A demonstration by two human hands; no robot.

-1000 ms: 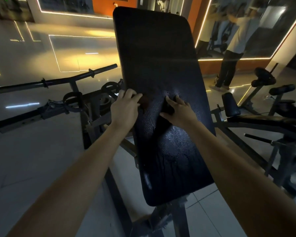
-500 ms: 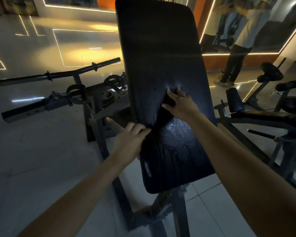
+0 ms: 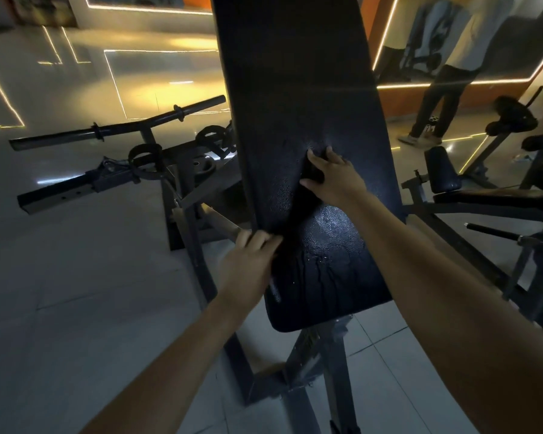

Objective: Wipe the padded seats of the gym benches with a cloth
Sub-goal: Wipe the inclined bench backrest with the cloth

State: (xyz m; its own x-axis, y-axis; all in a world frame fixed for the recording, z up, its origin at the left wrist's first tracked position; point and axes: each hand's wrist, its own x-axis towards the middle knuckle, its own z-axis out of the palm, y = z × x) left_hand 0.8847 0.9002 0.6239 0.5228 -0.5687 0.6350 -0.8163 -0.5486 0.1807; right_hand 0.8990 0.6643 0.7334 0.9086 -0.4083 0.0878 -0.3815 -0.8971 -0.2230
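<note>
Dim scene; warm glare on floor (image 3: 157,73); LED strips (image 3: 452,83) glowing; wide-angle bending at edges; background soft.

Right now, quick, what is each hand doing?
Left hand: closed, gripping the lower end of the cloth.
Right hand: open, pressing the cloth onto the bench pad.
</note>
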